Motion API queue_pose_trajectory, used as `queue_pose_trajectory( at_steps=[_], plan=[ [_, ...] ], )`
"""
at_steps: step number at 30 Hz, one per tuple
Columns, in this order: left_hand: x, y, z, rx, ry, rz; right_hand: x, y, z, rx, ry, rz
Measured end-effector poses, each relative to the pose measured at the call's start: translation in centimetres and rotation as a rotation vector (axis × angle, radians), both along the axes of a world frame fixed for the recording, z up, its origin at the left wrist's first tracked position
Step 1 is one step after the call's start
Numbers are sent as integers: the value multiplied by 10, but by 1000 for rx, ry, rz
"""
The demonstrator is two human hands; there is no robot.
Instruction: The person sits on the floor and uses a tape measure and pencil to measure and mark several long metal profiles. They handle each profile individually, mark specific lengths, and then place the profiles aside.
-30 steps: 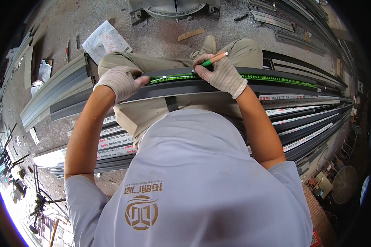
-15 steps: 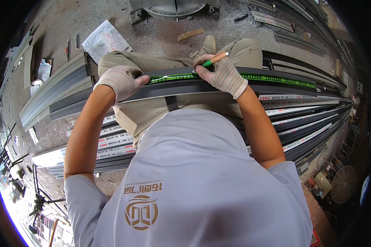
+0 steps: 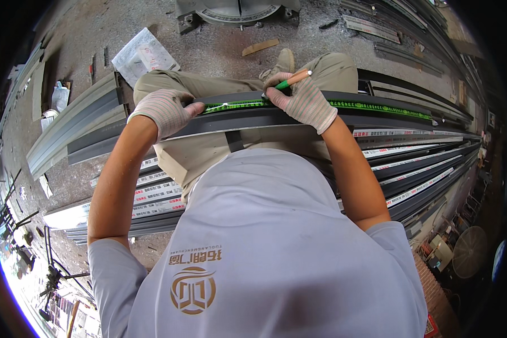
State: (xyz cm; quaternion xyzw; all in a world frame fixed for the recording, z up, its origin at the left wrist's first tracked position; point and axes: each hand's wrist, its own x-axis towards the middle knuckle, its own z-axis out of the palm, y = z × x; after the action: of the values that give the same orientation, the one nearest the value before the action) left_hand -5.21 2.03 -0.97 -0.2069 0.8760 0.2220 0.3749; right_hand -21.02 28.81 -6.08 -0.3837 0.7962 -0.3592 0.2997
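Note:
A long dark grey metal profile (image 3: 236, 121) lies across my lap. A bright green tape measure blade (image 3: 372, 105) is stretched along its top. My left hand (image 3: 162, 111), in a striped knit glove, is closed around the tape at the left, thumb pressed along it; the palm hides whatever else it holds. In a matching glove, my right hand (image 3: 303, 101) pinches a green and tan pen (image 3: 296, 79). The pen is tilted, its tip down at the tape and the profile's far edge. The right fingers cover part of the tape.
Stacked profiles (image 3: 411, 151) with printed film lie at right, more grey profiles (image 3: 79, 121) at left. A saw base (image 3: 236, 14) stands ahead on the floor. A paper sheet (image 3: 145, 56) and a brown strip (image 3: 260, 47) lie nearby. A round fan (image 3: 469, 252) is at lower right.
My right hand and the pen have shifted very slightly to the left and down. The left hand, tape and profile look nearly unmoved.

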Motion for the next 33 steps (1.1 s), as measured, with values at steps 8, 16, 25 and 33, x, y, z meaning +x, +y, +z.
queue_pose_trajectory(
  at_steps=[8,16,25,33],
  plan=[
    [2,0,-2,-5,11,1,-1,2,-7,-1,-70,8],
    [-1,2,4,-13,-13,6,0,2,-10,-20,48,33],
    [-1,3,5,-15,-14,9,0,3,-11,-59,19,35],
    [1,1,-1,-7,-5,12,0,4,-13,-71,-10,30]
  ],
)
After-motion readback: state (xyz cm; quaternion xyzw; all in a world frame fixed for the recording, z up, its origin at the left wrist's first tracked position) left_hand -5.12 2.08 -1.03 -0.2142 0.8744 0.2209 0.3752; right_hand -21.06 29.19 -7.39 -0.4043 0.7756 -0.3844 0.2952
